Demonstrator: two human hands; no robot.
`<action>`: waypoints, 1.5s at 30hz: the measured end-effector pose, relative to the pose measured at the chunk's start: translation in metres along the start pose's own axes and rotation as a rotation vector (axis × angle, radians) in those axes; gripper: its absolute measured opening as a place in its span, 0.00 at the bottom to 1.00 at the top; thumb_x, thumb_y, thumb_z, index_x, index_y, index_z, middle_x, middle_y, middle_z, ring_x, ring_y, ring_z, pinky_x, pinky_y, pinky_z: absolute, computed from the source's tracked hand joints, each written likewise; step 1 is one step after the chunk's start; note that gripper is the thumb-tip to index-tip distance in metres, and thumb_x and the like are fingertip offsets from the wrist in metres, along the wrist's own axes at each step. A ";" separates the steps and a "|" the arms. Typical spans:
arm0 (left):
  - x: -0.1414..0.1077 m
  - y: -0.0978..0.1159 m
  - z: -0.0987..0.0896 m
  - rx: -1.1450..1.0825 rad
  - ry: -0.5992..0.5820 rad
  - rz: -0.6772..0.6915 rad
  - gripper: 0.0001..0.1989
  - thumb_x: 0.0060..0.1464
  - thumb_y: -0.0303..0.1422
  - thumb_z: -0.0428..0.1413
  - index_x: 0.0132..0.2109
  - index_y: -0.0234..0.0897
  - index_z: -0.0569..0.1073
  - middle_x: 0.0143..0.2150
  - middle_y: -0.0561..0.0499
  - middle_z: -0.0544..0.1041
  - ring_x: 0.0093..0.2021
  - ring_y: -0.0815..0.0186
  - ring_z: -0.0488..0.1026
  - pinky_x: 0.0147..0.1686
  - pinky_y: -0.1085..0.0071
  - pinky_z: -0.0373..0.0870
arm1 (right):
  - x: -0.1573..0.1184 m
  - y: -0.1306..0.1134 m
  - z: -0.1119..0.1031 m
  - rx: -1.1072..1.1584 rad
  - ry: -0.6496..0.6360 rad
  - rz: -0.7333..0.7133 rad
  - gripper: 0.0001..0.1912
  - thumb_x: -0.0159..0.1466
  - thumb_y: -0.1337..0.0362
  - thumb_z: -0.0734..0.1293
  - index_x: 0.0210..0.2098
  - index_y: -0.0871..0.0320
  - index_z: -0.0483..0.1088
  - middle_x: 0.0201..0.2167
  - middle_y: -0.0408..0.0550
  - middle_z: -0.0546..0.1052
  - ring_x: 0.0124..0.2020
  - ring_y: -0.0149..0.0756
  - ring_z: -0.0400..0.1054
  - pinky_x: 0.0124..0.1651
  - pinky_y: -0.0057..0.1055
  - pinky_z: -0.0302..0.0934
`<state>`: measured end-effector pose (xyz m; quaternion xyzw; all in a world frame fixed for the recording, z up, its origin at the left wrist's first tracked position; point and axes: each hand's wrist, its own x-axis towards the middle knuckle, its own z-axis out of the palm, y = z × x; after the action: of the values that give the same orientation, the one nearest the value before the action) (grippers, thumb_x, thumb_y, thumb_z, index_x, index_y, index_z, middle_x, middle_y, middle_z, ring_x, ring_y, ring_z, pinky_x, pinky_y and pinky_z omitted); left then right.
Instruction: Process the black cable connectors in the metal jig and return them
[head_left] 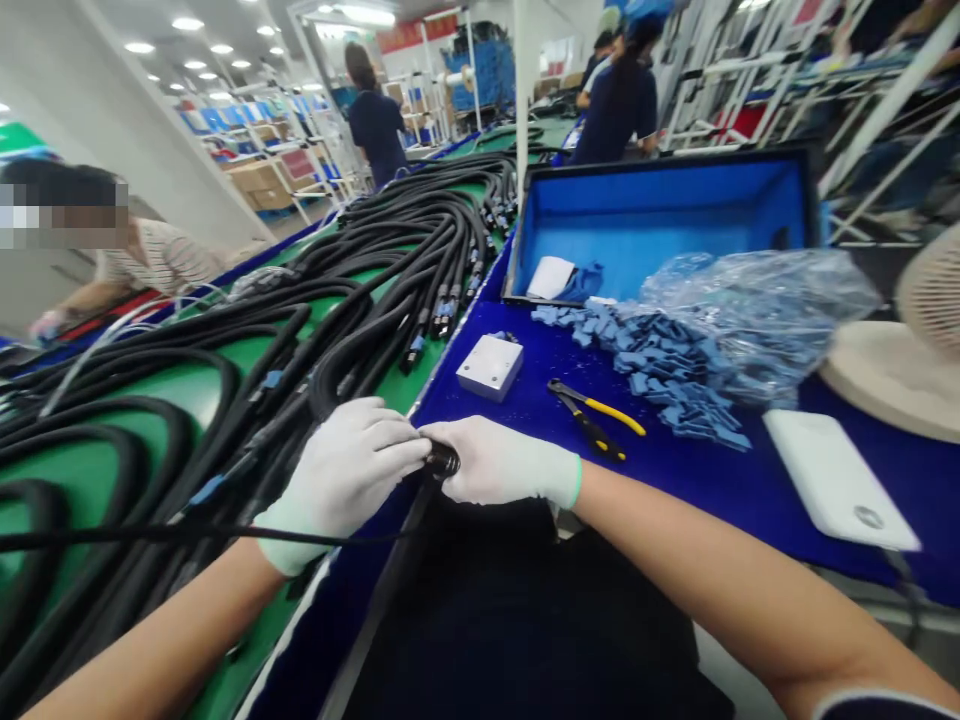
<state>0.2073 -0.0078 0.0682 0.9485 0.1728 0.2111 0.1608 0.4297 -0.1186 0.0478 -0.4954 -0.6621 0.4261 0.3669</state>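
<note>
Both hands wear white gloves and meet at the edge of the blue table. My right hand point(499, 462) is closed around a black cable connector point(444, 460), whose dark round end shows between the hands. Fingertips of my left hand point(349, 465) are pressed together against the same connector from the left. Most of that part is hidden by the gloves. Just beyond lies a silver metal block point(490, 366) with holes in its top. Pliers point(596, 415) with yellow and black handles rest right of it. Thick black cables point(420, 235) with blue-marked ends lie left of my hands.
Small blue clips point(660, 365) are heaped before a blue bin point(660, 210), beside a clear plastic bag point(757, 300). A white power bank-like device point(840, 480) and a beige fan point(885, 370) stand right. The cables cover a green conveyor point(184, 365). Several co-workers are beyond and left.
</note>
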 end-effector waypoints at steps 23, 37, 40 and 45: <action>0.103 0.030 0.040 -0.301 0.016 -0.397 0.21 0.62 0.44 0.60 0.54 0.36 0.83 0.54 0.46 0.83 0.55 0.51 0.79 0.61 0.60 0.70 | -0.049 0.038 -0.050 -0.422 0.435 -0.129 0.18 0.55 0.77 0.60 0.42 0.59 0.70 0.42 0.53 0.78 0.43 0.42 0.72 0.51 0.37 0.66; 0.103 0.044 0.043 -0.314 0.047 -0.319 0.13 0.61 0.38 0.60 0.48 0.39 0.85 0.46 0.50 0.84 0.48 0.58 0.80 0.53 0.67 0.73 | -0.050 0.051 -0.037 -0.395 0.554 -0.160 0.14 0.58 0.79 0.58 0.38 0.56 0.64 0.37 0.49 0.72 0.38 0.39 0.67 0.47 0.37 0.67; 0.121 0.024 0.040 -0.527 -0.169 -0.367 0.21 0.62 0.45 0.58 0.55 0.39 0.82 0.47 0.47 0.84 0.46 0.56 0.81 0.47 0.64 0.76 | -0.050 0.052 -0.035 -0.382 0.569 -0.118 0.13 0.57 0.78 0.59 0.36 0.55 0.64 0.36 0.47 0.72 0.37 0.38 0.66 0.45 0.36 0.67; 0.152 -0.001 0.047 -0.833 -0.386 -0.322 0.27 0.58 0.49 0.61 0.57 0.35 0.80 0.45 0.42 0.84 0.41 0.55 0.81 0.42 0.62 0.78 | -0.051 0.048 -0.035 -0.331 0.570 -0.003 0.09 0.61 0.74 0.62 0.37 0.55 0.66 0.33 0.44 0.73 0.35 0.37 0.68 0.44 0.34 0.66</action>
<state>0.3582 0.0426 0.0798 0.7865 0.1850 0.0550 0.5866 0.4906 -0.1540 0.0131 -0.6466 -0.5938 0.1566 0.4525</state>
